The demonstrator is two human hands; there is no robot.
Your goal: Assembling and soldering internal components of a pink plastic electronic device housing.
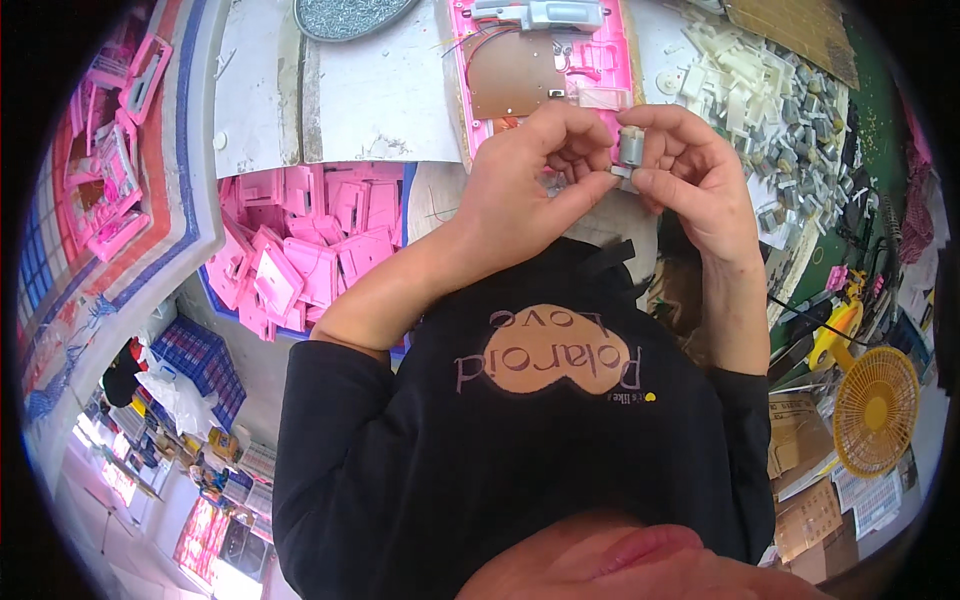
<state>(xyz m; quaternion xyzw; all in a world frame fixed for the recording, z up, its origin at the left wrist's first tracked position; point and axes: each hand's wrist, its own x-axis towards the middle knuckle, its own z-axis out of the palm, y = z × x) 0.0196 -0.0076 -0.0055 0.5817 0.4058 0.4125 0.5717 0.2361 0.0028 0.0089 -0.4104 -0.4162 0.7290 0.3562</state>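
A small silver motor (631,147) with a white plastic piece (621,172) at its lower end stands between my two hands. My right hand (705,180) is closed on it, with the thumb at the lower end and the index finger over the top. The fingers of my left hand (525,180) are curled in a pinch, the thumb tip at the white piece; what else lies within them is hidden. Just beyond my hands lies an open pink plastic housing (623,55), holding a brown board (510,75), wires and a grey mechanism (560,14).
White plastic parts (735,75) and many small motors (810,140) are heaped on the right of the table. Pink parts (300,250) fill a blue bin on the left. A dish of screws (350,15) sits at the far edge. A yellow fan (875,410) stands at lower right.
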